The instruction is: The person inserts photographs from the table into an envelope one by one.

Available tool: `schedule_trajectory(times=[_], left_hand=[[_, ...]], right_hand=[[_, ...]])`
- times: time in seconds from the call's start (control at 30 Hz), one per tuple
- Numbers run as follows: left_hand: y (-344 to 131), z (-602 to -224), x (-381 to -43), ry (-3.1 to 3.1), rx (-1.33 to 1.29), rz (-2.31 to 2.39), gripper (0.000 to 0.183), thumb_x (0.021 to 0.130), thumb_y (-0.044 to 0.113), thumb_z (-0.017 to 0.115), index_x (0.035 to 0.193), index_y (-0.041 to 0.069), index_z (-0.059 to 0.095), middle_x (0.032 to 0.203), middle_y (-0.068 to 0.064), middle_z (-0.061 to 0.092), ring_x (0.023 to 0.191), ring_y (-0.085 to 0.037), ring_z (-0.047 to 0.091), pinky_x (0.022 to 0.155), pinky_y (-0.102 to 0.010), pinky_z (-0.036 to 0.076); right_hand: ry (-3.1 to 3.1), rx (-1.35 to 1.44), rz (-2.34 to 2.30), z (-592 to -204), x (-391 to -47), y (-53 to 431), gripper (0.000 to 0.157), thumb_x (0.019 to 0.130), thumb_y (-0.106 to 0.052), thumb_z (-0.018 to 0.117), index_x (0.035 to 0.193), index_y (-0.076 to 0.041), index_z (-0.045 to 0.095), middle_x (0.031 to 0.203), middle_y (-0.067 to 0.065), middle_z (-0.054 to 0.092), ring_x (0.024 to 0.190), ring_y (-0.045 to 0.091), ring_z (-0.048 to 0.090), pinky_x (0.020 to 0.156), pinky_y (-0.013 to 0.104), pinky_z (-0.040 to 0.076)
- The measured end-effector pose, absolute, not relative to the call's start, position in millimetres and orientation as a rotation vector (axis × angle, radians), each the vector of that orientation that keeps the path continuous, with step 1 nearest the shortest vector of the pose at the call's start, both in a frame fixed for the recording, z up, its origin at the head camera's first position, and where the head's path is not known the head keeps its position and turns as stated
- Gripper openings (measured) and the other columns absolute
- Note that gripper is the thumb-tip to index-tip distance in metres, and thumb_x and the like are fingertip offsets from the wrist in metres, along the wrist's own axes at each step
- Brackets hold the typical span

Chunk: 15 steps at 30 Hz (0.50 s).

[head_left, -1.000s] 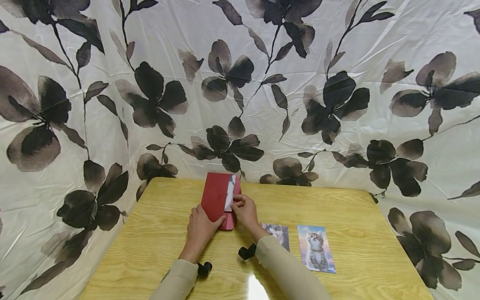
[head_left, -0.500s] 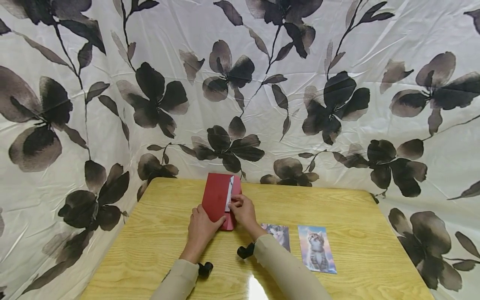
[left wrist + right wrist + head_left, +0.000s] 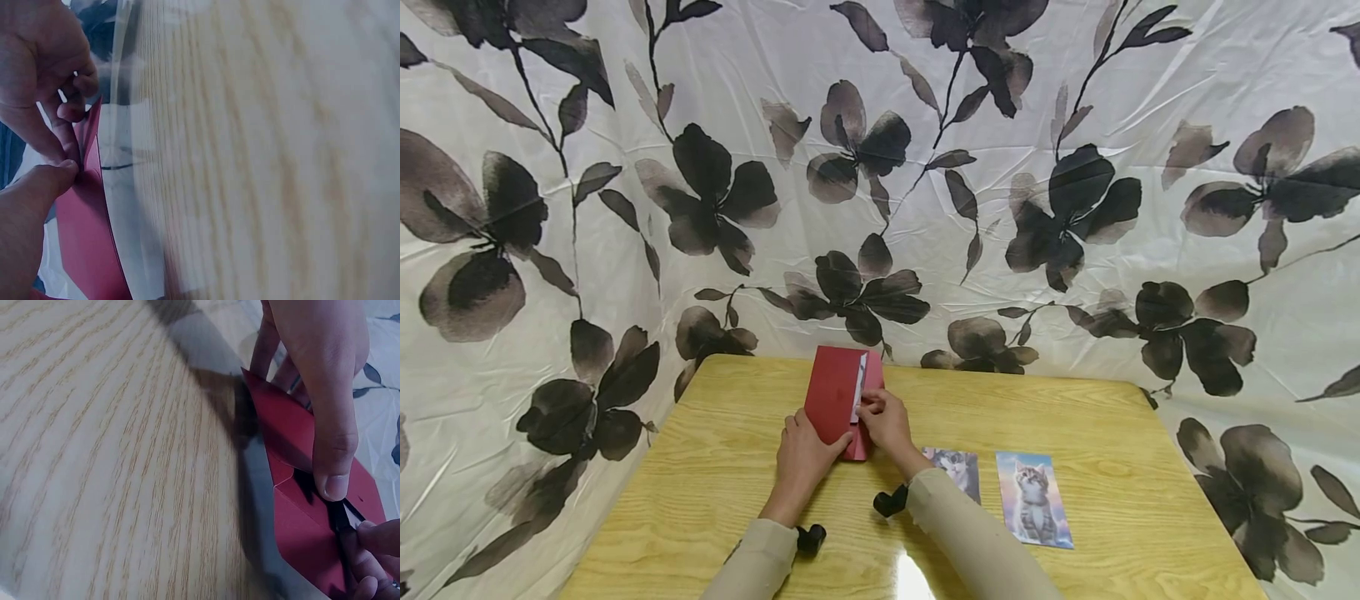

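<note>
Near the back edge of the table, a red envelope (image 3: 833, 387) is tilted up, with its pink flap side facing right. My left hand (image 3: 805, 454) grips its lower left side; in the right wrist view the left thumb (image 3: 337, 453) presses on the front and the fingers sit behind. A white card (image 3: 859, 387) pokes out of the envelope's opening as a narrow strip. My right hand (image 3: 887, 421) pinches that card's edge between thumb and fingertips. The part of the card within the envelope is hidden.
Two cat pictures lie on the wood-grain table (image 3: 1120, 467) to the right: a grey-and-white cat card (image 3: 958, 468), partly covered by the right sleeve, and a tabby kitten card (image 3: 1034, 500). A floral cloth (image 3: 970, 208) hangs behind the table.
The white card has slid left into the envelope, so its visible strip is narrower. My right hand has shifted slightly left with it; the left hand keeps its hold.
</note>
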<state>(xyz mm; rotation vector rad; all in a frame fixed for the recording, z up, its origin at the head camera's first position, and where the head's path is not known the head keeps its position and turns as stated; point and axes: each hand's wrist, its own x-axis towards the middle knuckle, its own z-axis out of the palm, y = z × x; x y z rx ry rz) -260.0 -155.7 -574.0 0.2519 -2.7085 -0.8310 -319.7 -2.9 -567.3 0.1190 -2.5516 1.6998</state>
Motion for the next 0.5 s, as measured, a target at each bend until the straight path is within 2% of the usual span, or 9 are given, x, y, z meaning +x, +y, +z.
schedule_trajectory(times=[0.23, 0.5], left_hand=[[-155, -574, -260, -2.715, 0.247, -0.830, 0.093, 0.084, 0.052, 0.089, 0.133, -0.015, 0.049, 0.116, -0.031, 0.057, 0.100, -0.045, 0.063, 0.085, -0.058, 0.058], [-156, -574, -261, -2.740, 0.265, -0.843, 0.096, 0.084, 0.053, 0.089, 0.136, -0.015, 0.046, 0.118, -0.031, 0.055, 0.102, -0.045, 0.063, 0.087, -0.058, 0.058]], right_hand=[[-2.519, 0.150, 1.728, -566, -317, 2, 0.026, 0.098, -0.005, 0.077, 0.125, -0.004, 0.076, 0.090, 0.008, 0.078, 0.086, 0.019, 0.073, 0.080, 0.035, 0.060], [-2.488, 0.167, 1.791, -559, -312, 17, 0.021, 0.100, -0.008, 0.074, 0.120, -0.002, 0.075, 0.092, 0.007, 0.074, 0.078, 0.010, 0.063, 0.067, 0.025, 0.051]])
